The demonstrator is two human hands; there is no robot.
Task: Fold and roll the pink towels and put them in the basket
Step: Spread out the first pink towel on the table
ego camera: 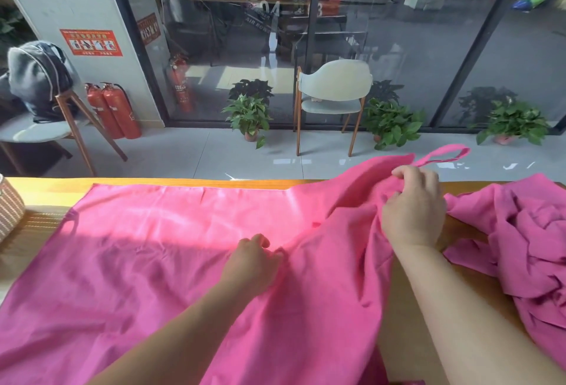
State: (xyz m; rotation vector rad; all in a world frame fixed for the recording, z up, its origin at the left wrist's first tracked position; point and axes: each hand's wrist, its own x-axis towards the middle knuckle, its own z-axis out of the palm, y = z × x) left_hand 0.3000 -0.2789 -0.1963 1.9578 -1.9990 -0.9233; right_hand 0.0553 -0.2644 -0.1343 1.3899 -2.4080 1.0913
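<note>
Across desk [49, 193]: pink towel [147, 249] spread flat, its rt end bunched. Crumpled towel pile [526, 249] rt of it. Basket [9, 210] at its left. Rt hand [413, 207] grip pinches towel's raised far edge; left hand [254, 265] fingers curled, pinching mid-fold.

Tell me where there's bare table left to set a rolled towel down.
Bare wood shows along the far-left edge between the spread towel and the basket, and in a strip under the right hand, between that towel and the crumpled pile. The middle is covered.
</note>
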